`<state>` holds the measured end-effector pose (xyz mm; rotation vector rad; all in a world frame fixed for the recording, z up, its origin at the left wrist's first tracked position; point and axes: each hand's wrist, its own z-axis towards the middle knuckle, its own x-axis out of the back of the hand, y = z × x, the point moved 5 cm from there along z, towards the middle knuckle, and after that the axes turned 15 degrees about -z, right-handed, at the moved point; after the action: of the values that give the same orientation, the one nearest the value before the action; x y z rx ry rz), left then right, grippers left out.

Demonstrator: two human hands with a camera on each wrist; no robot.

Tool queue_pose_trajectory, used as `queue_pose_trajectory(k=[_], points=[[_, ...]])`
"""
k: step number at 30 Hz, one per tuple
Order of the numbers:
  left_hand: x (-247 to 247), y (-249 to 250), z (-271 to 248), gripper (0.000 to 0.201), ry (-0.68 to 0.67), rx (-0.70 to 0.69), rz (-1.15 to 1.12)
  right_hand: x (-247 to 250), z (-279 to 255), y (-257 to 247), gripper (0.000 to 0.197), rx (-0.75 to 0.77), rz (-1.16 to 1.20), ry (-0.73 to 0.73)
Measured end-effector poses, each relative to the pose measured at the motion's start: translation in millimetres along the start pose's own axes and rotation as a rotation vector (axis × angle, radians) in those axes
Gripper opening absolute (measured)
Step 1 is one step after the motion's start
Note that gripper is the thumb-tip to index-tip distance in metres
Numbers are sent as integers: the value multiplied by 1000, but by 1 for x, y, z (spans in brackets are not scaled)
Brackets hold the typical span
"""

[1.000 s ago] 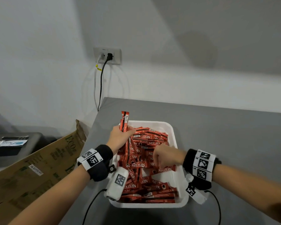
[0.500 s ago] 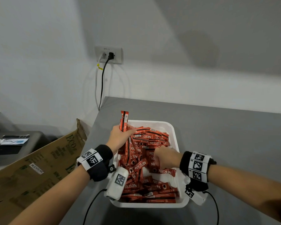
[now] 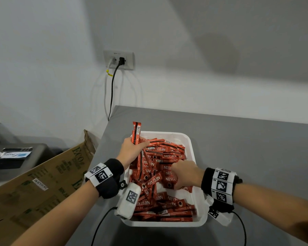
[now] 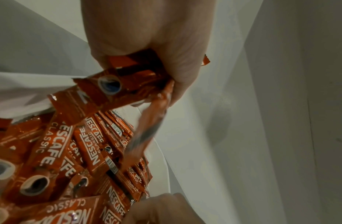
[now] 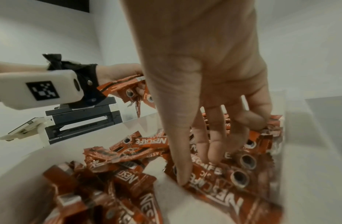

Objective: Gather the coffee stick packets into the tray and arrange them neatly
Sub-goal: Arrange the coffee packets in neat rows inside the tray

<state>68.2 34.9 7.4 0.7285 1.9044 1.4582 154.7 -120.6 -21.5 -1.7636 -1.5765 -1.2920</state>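
A white tray (image 3: 193, 148) on the grey table (image 3: 252, 150) holds a loose heap of red coffee stick packets (image 3: 165, 205). My left hand (image 3: 132, 150) is at the tray's far left corner and grips an upright bundle of packets (image 3: 136, 132). In the left wrist view, the bundle (image 4: 126, 86) sits in the fist of my left hand (image 4: 157, 94) and one blurred packet (image 4: 145, 133) dangles from it. My right hand (image 3: 180, 180) reaches into the middle of the heap. In the right wrist view, my right hand (image 5: 197, 166) pinches packets (image 5: 220, 174) between thumb and fingers.
The tray stands near the table's left edge. An open cardboard box (image 3: 43, 181) leans beside that edge, with a dark printer (image 3: 14, 162) behind it. A wall socket (image 3: 119, 60) with two cables is above the table's far corner. Wrist-camera cables (image 3: 103, 222) trail near me.
My right hand has sunk a little deeper into the heap and closed on packets. My left hand keeps the upright bundle in almost the same place.
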Motion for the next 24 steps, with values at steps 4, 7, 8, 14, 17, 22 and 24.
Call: queue_pose_trajectory(k=[4,7,8,14,17,22,24], points=[[-2,1,-1,7,-10,-3,-8,-2,2,-7,20,6,-3,16],[0,1,0,6,-10,-5,-14,-3,1,-8,11,15,1,7],[0,0,0,6,-8,-7,-14,-3,1,-8,14,13,4,2],[-1,0,0,6,-13,-9,-15,1,-4,-17,21,126,-39,10],[-1,1,0,5,-13,-16,-16,6,-8,-25,22,196,-82,37],[-1,-2,0,7,-14,-15,12,7,-10,-30,18,252,-15,11],[-2,-4,0,6,-34,-14,38,4,-10,-31,9,273,34,-27]])
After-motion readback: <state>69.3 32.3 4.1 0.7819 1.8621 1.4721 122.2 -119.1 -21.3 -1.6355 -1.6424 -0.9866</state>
